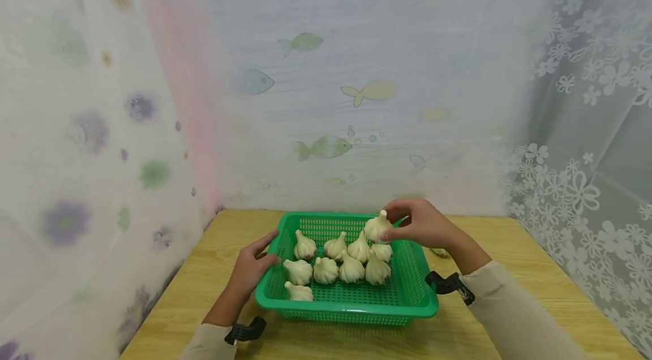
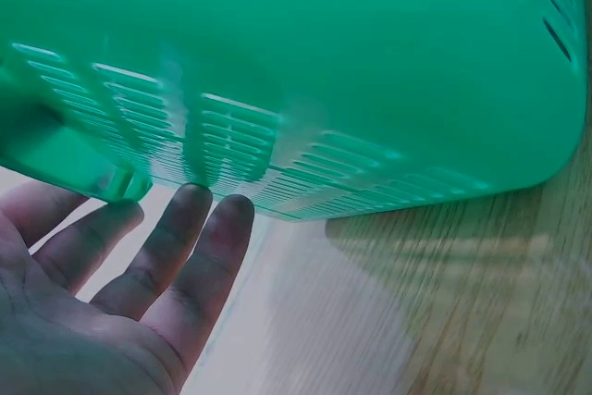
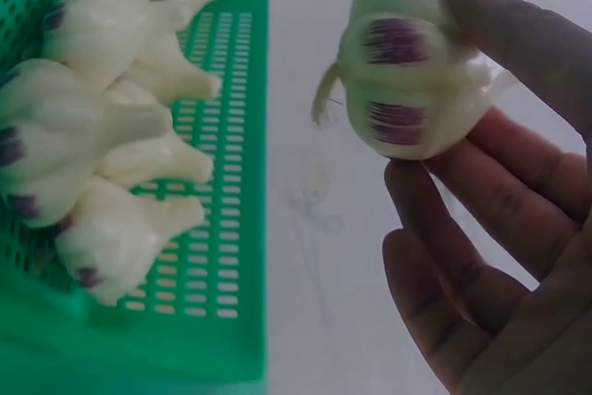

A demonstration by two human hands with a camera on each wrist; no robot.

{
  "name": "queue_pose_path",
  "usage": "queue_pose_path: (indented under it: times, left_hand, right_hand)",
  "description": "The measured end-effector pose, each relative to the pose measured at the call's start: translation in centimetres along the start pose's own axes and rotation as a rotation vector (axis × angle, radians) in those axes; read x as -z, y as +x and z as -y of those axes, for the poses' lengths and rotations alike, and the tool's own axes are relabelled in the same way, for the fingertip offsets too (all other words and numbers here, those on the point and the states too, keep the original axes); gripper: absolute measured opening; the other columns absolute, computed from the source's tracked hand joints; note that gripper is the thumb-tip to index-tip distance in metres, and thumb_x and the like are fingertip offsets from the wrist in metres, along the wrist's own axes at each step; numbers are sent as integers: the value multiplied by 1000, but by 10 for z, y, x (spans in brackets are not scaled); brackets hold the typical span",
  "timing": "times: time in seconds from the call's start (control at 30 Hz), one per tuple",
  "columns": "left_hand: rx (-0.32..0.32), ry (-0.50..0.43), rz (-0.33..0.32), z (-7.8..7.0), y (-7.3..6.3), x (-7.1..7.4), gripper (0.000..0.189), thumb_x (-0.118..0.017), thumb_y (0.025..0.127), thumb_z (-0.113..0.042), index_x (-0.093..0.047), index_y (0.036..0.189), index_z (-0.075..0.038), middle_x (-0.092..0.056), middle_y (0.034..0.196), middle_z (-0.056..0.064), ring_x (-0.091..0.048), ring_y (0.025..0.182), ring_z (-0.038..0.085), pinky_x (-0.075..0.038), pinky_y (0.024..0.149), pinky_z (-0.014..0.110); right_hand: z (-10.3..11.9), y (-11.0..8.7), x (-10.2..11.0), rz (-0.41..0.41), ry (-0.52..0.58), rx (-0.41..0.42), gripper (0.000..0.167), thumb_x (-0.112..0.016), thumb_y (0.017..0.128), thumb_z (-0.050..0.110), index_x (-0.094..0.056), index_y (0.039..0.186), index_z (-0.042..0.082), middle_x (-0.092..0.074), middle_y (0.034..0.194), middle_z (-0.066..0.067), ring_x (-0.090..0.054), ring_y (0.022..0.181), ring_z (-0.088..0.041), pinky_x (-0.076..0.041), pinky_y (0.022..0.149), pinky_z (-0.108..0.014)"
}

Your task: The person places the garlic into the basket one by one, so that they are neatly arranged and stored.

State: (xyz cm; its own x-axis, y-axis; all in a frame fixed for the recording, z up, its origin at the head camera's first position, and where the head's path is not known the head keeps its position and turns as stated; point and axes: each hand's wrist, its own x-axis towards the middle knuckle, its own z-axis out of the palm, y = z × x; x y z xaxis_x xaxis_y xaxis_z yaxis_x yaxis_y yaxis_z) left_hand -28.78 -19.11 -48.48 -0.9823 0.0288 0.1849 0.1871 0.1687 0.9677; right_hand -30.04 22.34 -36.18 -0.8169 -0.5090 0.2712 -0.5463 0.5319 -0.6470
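Note:
A white garlic bulb [image 1: 376,227] is pinched between the thumb and fingers of my right hand [image 1: 421,225], above the back right part of a green plastic basket [image 1: 346,309]. In the right wrist view, the held bulb [image 3: 407,71] shows purple patches and a bit of root. Several more garlic bulbs [image 1: 351,268] lie inside the basket, mostly in its middle and left. My left hand [image 1: 245,272] rests at the basket's left side. In the left wrist view, its fairly straight fingers [image 2: 217,256] touch the slotted outer wall [image 2: 277,62].
The basket stands on a wooden table [image 1: 509,292]. Behind my right forearm, a small pale object [image 1: 441,252] lies partly hidden on the table. Patterned sheets [image 1: 326,94] with fish and flowers hang behind the table and at both sides.

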Motion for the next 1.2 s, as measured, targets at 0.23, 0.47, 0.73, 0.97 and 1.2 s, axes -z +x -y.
queue_pose_path:
  times: [0.23,0.47,0.73,0.97,1.2]
  left_hand:
    - [2,-2,6,-5,-1,-1,65,-67,92,-6,-55,152,-24,-45,161,12,-61,131,41,-61,80,41]
    - [5,1,4,-6,-1,0,64,-67,92,-6,-55,152,-25,-46,160,12,-61,131,40,-61,80,41]
    - [-4,7,7,-8,-1,1,65,-67,92,-7,-54,153,-24,-44,161,12,-59,133,42,-61,82,41]
    - [2,0,6,-7,-3,0,65,-68,92,-6,-55,152,-25,-46,160,12,-60,131,42,-61,81,42]
    - [-7,3,5,-8,-7,0,64,-68,92,-7,-54,153,-21,-45,160,16,-60,131,43,-61,81,43]
  right_hand:
    - [10,16,-16,163,-11,-9,62,-85,84,41,-67,134,10,-71,124,-3,-69,111,-21,-58,91,-37]
    - [17,31,-34,271,-48,35,55,-87,83,37,-71,129,12,-72,121,-1,-70,108,-19,-58,91,-40]
    - [28,44,-57,389,-51,28,46,-90,81,33,-74,121,18,-73,117,6,-72,106,-18,-58,87,-31]
    - [30,49,-72,478,-46,5,47,-90,79,31,-75,123,20,-71,123,6,-74,96,-12,-58,83,-28]
    - [35,52,-83,532,-64,0,50,-91,78,31,-75,124,18,-72,123,10,-73,98,-14,-57,81,-27]
